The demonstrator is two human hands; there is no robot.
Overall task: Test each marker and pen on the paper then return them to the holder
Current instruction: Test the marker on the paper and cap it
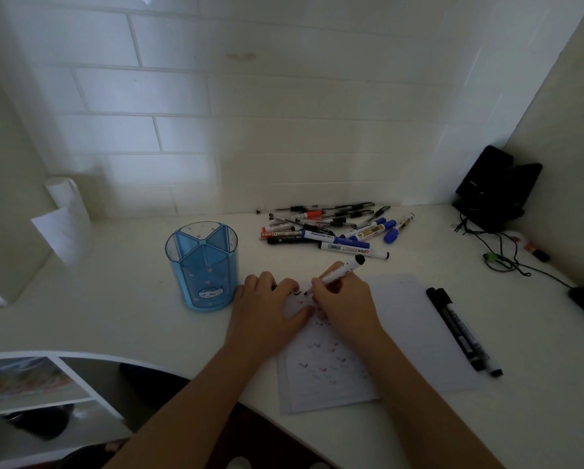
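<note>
The right grip is curled round a marker. The marker is white with a black end, and it leans up and away to the right. Its tip touches the paper near the top edge. The left grip lies on the paper just beside the right one, with bent fingers. A small dark bit sticks out by its fingers, but I cannot tell if it holds it.

The paper lies flat on the white counter. It has many small red and black ticks on it. Two black markers lie side by side on its right part.

The blue holder stands upright just left of the left grip. A pile of pens and markers lies behind the paper, near the wall. A black box and wires sit in the far right corner.
</note>
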